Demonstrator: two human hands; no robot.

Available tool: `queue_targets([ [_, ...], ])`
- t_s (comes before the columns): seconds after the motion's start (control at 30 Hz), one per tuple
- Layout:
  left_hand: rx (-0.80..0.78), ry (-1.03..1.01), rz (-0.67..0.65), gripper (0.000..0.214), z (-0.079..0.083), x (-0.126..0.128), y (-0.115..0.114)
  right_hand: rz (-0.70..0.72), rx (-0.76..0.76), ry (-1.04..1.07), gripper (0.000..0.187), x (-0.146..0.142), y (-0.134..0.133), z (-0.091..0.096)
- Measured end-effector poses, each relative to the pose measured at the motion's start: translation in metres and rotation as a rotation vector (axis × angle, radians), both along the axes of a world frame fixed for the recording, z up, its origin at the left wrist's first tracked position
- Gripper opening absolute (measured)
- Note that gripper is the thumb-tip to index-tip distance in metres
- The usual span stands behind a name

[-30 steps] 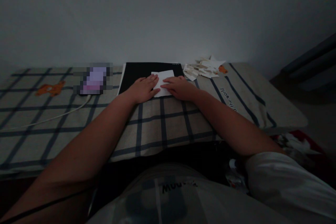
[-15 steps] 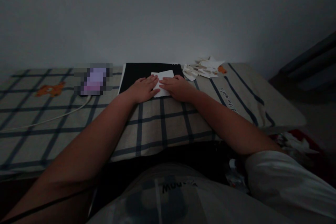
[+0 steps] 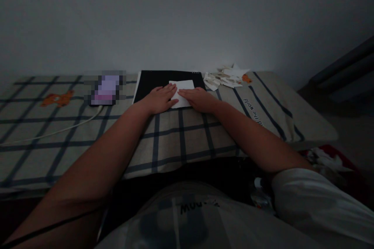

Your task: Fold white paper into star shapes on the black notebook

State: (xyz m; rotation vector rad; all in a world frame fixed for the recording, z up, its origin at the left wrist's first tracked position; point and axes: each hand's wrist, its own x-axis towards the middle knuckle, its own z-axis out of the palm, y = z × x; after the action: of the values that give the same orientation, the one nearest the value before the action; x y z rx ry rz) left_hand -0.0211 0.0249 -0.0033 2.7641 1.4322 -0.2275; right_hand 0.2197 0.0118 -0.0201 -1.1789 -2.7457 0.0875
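A white sheet of paper lies on a black board at the far side of a checked cloth surface. My left hand rests flat on the paper's left part, fingers stretched out. Flat as well, my right hand presses on the paper's right edge, its fingertips pointing left toward the other hand. The fingertips of both hands nearly meet over the paper. The light is dim.
A pile of torn paper scraps lies right of the board. A lit phone with a white cable sits to the left. The checked cloth carries an orange bear print. A plain wall stands behind.
My right hand's fingertips slid a little to the left along the paper. The left hand has stayed put.
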Motion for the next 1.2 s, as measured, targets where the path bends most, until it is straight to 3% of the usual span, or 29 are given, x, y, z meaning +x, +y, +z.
queue_targets([
  [0.53,0.007,0.005,0.011,0.075,0.002,0.002,-0.005,0.062,0.113,-0.052,0.052,-0.003,-0.003,0.0],
  [0.8,0.018,-0.019,-0.003,0.073,0.001,-0.001,-0.001,0.031,0.055,-0.026,0.052,-0.007,-0.005,0.002],
  [1.2,0.114,-0.257,-0.006,0.055,-0.003,-0.01,0.021,0.038,0.042,-0.025,0.051,-0.005,-0.003,0.003],
])
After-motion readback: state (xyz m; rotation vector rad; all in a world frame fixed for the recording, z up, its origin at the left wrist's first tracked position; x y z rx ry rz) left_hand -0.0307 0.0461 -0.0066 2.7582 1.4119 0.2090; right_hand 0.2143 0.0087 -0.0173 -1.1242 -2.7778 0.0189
